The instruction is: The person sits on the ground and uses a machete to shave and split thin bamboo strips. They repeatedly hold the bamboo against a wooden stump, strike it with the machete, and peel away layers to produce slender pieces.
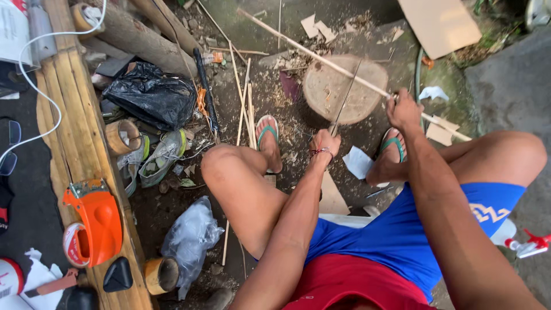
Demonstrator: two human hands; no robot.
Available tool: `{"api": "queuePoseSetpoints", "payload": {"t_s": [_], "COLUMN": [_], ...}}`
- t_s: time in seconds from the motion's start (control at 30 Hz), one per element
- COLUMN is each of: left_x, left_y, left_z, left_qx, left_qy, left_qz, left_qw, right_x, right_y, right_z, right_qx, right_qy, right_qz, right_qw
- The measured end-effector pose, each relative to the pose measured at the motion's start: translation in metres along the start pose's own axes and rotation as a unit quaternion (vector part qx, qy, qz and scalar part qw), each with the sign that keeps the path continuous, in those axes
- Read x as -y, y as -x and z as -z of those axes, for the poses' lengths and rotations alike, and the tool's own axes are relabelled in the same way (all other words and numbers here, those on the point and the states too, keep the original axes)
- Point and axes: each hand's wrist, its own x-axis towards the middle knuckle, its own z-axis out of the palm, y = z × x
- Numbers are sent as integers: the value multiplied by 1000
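While gripped by both hands, stick [321, 57] slants upper-left to lower-right.

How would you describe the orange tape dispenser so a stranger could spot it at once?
Follow the bamboo bench along the left edge toward its near end. There sits the orange tape dispenser, a tape roll at its side. It is the only bright orange object among the dull bamboo cups.

To our left we see an orange tape dispenser [94, 224] on a bamboo bench [72, 115]. Just right of the bench lie a black plastic bag [152, 95], a clear plastic bag [192, 235] and short bamboo tube sections [121, 136]. Far right, a piece of cardboard [439, 24] rests on the ground.
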Motion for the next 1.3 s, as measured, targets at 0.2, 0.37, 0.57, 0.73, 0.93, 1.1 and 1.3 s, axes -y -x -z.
{"api": "queuePoseSetpoints", "payload": {"t_s": [0.2,0.37,0.57,0.73,0.93,1.1,1.3], "left_x": [5,4,-4,-6,-12,-46,-126], "left_y": [-10,4,36,52,41,53,129], "left_z": [-2,-3,4,-6,-34,-34,3], "left_qx": [-51,-32,-45,-40,-23,-72,-173], "left_qy": [40,39,22,-42,-58,-103,77], "left_qz": [-83,-90,-108,-150,-124,-211,-417], "left_qw": [994,995,993,987,990,969,889], "right_x": [-2,-13,-25,-46,-78,-102,-116], "right_y": [-10,-2,21,27,15,8,12], "right_z": [-4,16,41,51,59,70,76], "right_qx": [-24,-2,37,54,79,50,30], "right_qy": [42,79,125,104,81,63,28], "right_qz": [92,85,67,49,40,63,75], "right_qw": [995,993,989,992,993,995,996]}}
